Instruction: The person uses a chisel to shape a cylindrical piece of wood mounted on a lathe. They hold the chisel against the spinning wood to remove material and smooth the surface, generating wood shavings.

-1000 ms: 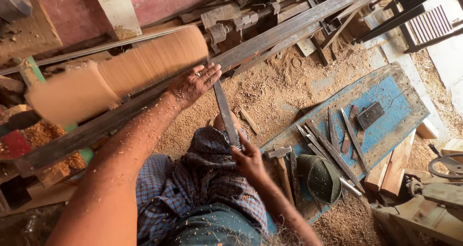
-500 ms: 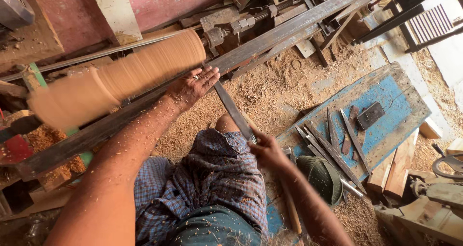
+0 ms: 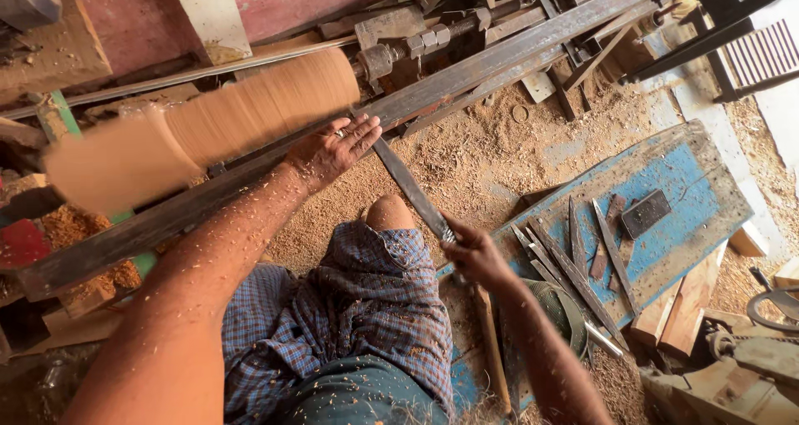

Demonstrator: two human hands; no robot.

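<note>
We see the left hand (image 3: 333, 149) lying flat on the front end of a long chisel (image 3: 409, 188), pressing it onto the steel rail (image 3: 466, 79) just beside the blurred wooden cylinder (image 3: 250, 113). The right hand (image 3: 474, 254) has its grip clenched around the chisel's rear end, above the knee (image 3: 389, 213). More chisels (image 3: 574, 263) lie on a blue board (image 3: 682, 183).

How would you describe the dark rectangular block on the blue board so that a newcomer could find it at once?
Start at the worn blue board lying on the sawdust to the person's right. Long metal chisels lie fanned across its near half. Just beyond them lies the dark rectangular block: short, flat and broad, where all its neighbours are long and thin.
</note>
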